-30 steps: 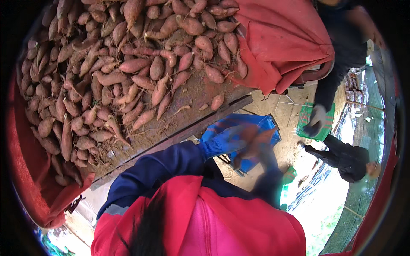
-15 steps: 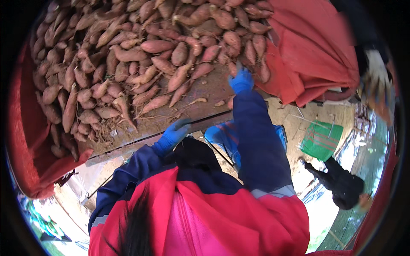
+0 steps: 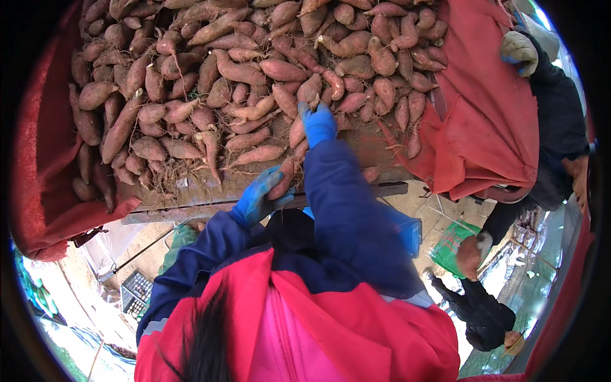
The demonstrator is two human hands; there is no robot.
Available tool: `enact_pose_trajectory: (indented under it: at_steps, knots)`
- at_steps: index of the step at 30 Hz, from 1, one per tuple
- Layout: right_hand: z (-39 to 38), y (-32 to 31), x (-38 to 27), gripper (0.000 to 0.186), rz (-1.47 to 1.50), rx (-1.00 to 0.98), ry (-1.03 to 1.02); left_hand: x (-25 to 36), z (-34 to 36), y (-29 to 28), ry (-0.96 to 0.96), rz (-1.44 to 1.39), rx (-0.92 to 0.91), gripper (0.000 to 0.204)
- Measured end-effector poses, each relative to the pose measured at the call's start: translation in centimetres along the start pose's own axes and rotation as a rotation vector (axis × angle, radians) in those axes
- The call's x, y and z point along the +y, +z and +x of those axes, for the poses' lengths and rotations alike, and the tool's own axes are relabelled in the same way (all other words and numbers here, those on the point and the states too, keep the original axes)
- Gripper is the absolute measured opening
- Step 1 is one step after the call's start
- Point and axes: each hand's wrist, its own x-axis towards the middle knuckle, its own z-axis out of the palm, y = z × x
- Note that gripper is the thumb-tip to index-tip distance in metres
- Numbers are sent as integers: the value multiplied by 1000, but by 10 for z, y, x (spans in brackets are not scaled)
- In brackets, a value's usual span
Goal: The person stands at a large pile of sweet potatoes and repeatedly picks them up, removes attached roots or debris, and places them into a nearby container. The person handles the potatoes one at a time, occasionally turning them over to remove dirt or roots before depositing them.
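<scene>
A large heap of sweet potatoes (image 3: 245,67), reddish and dusty with soil, covers a low table (image 3: 191,194). At the table's near edge my left hand (image 3: 254,198), in a blue glove, is closed around a sweet potato (image 3: 280,181). My right hand (image 3: 319,125), also gloved in blue, reaches into the near side of the heap. Its fingers are curled down onto a sweet potato (image 3: 297,132) at their left, partly hidden by the glove. Several more sweet potatoes lie against these fingers on the far side.
Red cloth (image 3: 490,121) drapes the right side, and more red cloth (image 3: 48,153) the left. At the right, a co-worker's gloved hand (image 3: 520,52) and another hand holding a sweet potato (image 3: 470,256) show. A blue crate (image 3: 407,232) and a green bag (image 3: 455,245) stand below.
My right hand has moved left along the heap. My left hand, empty before, now holds a sweet potato. The view has shifted, and the co-worker's arms have moved.
</scene>
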Motion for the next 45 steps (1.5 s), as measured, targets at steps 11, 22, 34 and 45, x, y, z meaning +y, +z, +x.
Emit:
enact_pose_trajectory:
  at_steps: [11,22,34,45]
  knots:
    - [-91,-46,-35,38,1685,-663,-24,51,-23,-13,281,-603,-267,64]
    - [-108,-4,-61,40,810,-540,-374,26,-49,9,290,-565,-479,68]
    - [-145,55,-116,36,497,-907,-378,30,-98,-31,560,-42,-133,59]
    - [-150,102,-217,39,1064,-1046,-463,88,-159,-99,960,-372,-68,75]
